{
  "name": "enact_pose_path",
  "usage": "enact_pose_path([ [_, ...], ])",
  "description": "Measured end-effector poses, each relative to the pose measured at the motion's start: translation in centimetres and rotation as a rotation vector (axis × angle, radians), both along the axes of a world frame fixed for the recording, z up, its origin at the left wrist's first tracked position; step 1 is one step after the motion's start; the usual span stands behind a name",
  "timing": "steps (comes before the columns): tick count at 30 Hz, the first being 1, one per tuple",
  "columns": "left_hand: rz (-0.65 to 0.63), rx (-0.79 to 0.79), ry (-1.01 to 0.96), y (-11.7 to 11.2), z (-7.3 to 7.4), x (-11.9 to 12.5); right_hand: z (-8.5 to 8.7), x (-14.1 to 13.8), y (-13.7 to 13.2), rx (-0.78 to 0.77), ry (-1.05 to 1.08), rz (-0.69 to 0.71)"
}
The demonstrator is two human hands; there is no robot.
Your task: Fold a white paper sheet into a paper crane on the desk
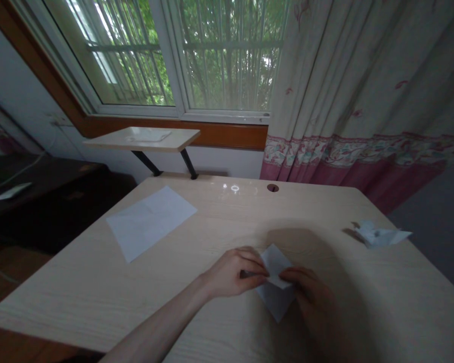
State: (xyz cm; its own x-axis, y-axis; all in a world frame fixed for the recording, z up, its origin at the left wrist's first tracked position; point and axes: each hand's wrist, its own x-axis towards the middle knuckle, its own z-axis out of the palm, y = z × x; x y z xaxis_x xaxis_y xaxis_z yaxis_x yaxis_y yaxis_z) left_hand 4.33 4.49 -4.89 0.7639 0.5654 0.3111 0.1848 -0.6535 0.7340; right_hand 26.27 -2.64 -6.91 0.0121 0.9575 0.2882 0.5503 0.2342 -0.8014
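A small folded white paper (275, 297) lies on the pale wooden desk (79, 292) near its front edge. My left hand (230, 275) comes in from the lower left, its fingers curled and pinching the paper's left side. On the paper's right side my right hand (312, 297) presses down on a fold with closed fingers. The paper's upper corner sticks up between the two hands.
A flat white sheet (151, 219) lies on the desk's left half. A folded paper figure (380, 234) sits near the right edge. A cable hole (272, 187) is at the back. A small shelf (143, 138) stands under the window, curtains (363, 101) hang right.
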Motion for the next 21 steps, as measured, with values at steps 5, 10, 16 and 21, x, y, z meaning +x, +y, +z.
enact_pose_path([
  [5, 0.038, -0.034, 0.001, 0.0, -0.1, 0.2, -1.3, 0.4, -0.7, -0.056, 0.019, -0.085],
  [10, 0.076, -0.045, 0.008, 0.0, -0.8, 0.5, -2.5, 0.4, -1.6, -0.17, 0.013, -0.102],
  [16, 0.056, -0.055, 0.016, 0.0, -0.8, 0.5, -2.2, -1.4, -2.0, -0.201, 0.038, -0.277],
  [21, 0.049, -0.065, 0.038, 0.1, -0.5, 0.4, -3.0, -1.6, -2.0, -0.026, -0.108, -0.18],
])
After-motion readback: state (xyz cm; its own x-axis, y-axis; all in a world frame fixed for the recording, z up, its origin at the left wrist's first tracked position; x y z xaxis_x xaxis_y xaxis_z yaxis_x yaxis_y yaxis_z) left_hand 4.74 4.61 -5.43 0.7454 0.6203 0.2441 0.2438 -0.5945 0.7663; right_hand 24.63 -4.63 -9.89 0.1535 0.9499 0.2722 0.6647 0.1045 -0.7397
